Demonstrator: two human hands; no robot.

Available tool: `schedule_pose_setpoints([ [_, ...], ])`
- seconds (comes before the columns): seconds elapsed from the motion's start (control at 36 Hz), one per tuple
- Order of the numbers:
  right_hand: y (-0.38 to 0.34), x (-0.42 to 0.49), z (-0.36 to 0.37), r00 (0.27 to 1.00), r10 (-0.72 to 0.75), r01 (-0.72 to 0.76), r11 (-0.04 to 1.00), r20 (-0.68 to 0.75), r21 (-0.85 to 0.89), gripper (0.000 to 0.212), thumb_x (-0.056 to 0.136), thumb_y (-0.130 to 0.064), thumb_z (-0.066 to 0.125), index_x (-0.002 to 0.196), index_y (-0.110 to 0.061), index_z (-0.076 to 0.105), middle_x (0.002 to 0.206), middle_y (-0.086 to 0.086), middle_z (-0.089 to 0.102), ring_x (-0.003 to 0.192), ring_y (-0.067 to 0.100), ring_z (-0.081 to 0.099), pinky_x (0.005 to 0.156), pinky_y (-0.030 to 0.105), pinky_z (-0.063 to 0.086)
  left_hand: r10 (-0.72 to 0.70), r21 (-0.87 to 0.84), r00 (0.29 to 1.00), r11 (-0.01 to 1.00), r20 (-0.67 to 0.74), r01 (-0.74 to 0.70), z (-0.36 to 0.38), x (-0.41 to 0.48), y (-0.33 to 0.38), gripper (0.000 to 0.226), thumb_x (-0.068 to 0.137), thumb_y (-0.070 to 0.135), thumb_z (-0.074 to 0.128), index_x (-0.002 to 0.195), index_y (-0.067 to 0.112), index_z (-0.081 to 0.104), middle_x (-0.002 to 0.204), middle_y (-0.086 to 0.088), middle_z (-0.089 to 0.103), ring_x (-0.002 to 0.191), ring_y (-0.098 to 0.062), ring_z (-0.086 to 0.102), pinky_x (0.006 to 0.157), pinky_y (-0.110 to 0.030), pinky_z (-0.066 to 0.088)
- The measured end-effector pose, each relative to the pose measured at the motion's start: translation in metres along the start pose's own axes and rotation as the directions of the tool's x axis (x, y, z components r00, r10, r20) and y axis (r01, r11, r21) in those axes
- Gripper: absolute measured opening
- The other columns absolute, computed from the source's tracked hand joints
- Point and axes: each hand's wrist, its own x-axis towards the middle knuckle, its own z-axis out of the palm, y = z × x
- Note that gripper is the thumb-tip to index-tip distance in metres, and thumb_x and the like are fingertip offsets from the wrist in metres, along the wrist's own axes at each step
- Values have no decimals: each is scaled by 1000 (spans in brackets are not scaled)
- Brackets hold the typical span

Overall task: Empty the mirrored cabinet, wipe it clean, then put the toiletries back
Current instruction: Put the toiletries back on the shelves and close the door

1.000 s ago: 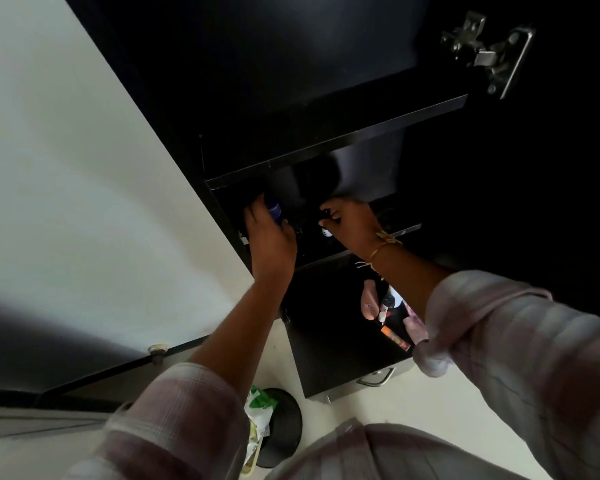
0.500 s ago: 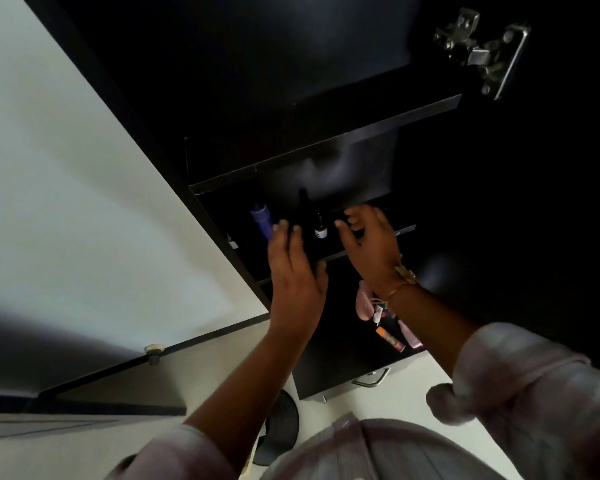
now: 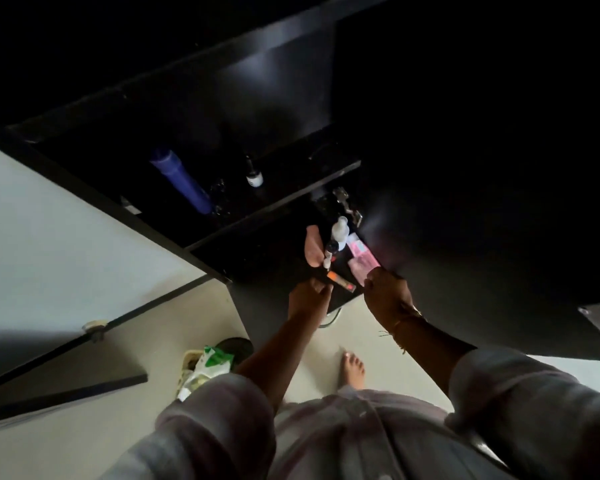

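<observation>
Hands: both have dropped out of the upper compartment and now sit below the shelf board [image 3: 278, 207], at the front lip of the lower compartment.
Left hand [image 3: 307, 299]: fingers curled in tight, right against the near end of the orange-tipped tube [image 3: 342, 281]. Too dark to tell whether it grips anything.
Right hand [image 3: 387, 297]: knuckles bunched and fingers curled, touching the near corner of the pink packets [image 3: 362, 259]. I cannot tell whether it has hold of them.
Below the shelf board: orange-tipped tube lying flat at the front, slim pen-like tube [image 3: 327, 259] just behind it, white bottle [image 3: 340, 232] farther back, and a pink rounded item [image 3: 313, 247] on the side nearer the white wall. The pink packets lie on the opposite side.
On the shelf board: blue bottle [image 3: 182, 181] stands towards the end nearest the wall. A small dropper bottle [image 3: 254, 174] with a white label stands near the middle, apart from it.
Cabinet [image 3: 291, 98]: dark inside, door open.
Hinge [image 3: 347, 206]: metal, just under the shelf board's far end.
Bangle [image 3: 400, 323]: gold, with loose thread, on the right wrist.
Well below the shelf board: bin [image 3: 210, 362] stuffed with a green-and-white bag, and a bare foot [image 3: 352, 370] on the pale floor.
</observation>
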Motion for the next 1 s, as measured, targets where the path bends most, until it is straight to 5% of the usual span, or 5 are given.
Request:
schedule_pose_setpoints([
  [0.17,20,9,13,992,115,-105,981,-53,166,8,83,-8,57,82,-3,62,90,23,66,85,41,64,63,31,41,-212,-190,975,957,71,222,45,38,-6,41,93,44,49,94,9,70,94,-11,73,96,-27,67,80,-28,50],
  [0.31,19,24,21,998,66,-67,990,13,123,27,95,-31,51,99,-8,64,107,19,65,100,40,61,74,32,42,-301,-280,951,908,76,310,96,90,-29,55,77,56,48,88,8,72,85,-13,74,85,-27,72,77,-41,59],
  [0.44,17,33,29,996,-85,86,994,20,-62,30,99,-26,45,124,-18,58,117,17,61,105,38,61,85,41,51,-400,-423,916,832,-11,358,124,118,-41,74,54,72,44,81,9,72,77,-10,74,75,-26,73,72,-41,61],
  [0.56,19,40,39,995,-95,94,994,-1,-63,30,102,-33,40,126,-25,55,113,18,61,102,40,61,83,46,53,-438,-516,899,764,25,387,130,119,-39,57,67,62,59,82,7,67,79,-6,72,74,-24,72,72,-37,61],
  [1.0,17,54,53,1000,-15,15,1000,0,7,45,96,-55,40,109,-18,61,107,18,62,99,37,62,80,40,53,-405,-339,914,859,8,384,89,69,-9,39,83,45,66,96,9,75,98,-11,74,96,-25,69,83,-31,54],
])
